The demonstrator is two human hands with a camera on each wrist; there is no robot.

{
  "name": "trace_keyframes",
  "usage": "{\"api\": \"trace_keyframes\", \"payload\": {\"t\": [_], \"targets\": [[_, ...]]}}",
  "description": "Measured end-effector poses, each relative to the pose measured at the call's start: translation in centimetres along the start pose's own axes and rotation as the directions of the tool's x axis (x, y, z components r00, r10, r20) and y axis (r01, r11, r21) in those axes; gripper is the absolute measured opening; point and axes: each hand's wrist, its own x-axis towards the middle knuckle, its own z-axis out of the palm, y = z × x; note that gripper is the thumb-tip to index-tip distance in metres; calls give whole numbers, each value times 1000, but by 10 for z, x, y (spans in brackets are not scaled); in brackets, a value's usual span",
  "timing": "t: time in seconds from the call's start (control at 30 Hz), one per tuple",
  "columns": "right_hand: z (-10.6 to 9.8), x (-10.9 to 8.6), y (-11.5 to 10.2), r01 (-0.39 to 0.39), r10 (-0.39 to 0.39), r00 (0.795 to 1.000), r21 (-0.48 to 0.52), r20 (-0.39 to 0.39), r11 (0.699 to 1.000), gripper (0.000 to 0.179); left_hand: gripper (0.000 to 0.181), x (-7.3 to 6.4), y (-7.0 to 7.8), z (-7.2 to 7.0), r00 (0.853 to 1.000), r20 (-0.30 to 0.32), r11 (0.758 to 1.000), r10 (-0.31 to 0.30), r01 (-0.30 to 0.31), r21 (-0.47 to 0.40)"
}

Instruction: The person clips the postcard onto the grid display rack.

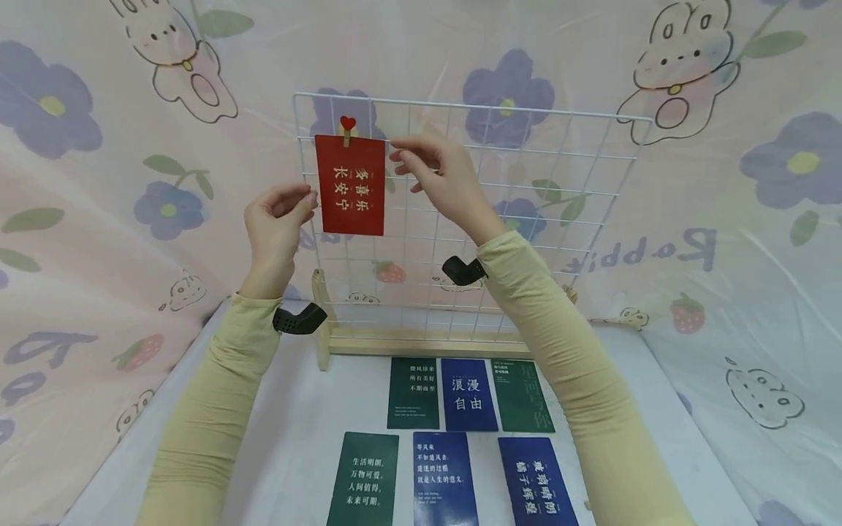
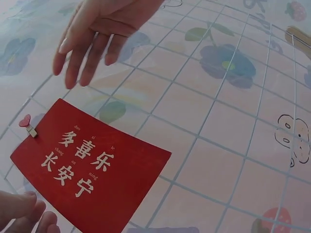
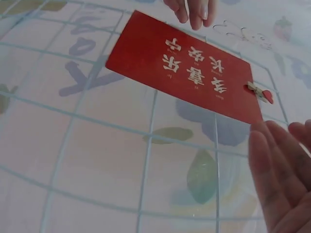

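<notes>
A red card (image 1: 351, 186) with white characters hangs on the white wire grid (image 1: 460, 106). At its top edge sits a small wooden clip (image 1: 347, 133) with a red heart. My left hand (image 1: 272, 230) is at the card's left edge, fingers loosely bent and holding nothing. Off the upper right corner is my right hand (image 1: 450, 179), its relaxed fingers apart from the card. In the left wrist view the right hand (image 2: 99, 36) hangs above the card with nothing in it. The right wrist view shows the left fingertips (image 3: 197, 12) by the card's long edge.
A wooden base (image 1: 421, 343) holds the grid upright on the white table. In front of it lie two rows of cards, some green (image 1: 413, 394), some blue (image 1: 470, 394). Behind hangs a cloth printed with rabbits and flowers (image 1: 509, 98).
</notes>
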Motion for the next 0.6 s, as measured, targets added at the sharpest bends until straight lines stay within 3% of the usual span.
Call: {"api": "trace_keyframes", "payload": {"t": [0.13,0.27,0.6], "targets": [[-10,-19,4,-5,4,1000,86,16,996,31,25,-10,0,-4,999,45,1000,-16,16,6],[-19,-39,8,-42,37,999,147,36,988,32,31,-22,-2,-8,990,123,996,-72,64,68],[-36,-97,39,-78,69,994,108,84,991,34,40,-49,-22,-12,931,309,967,-193,128,221]]}}
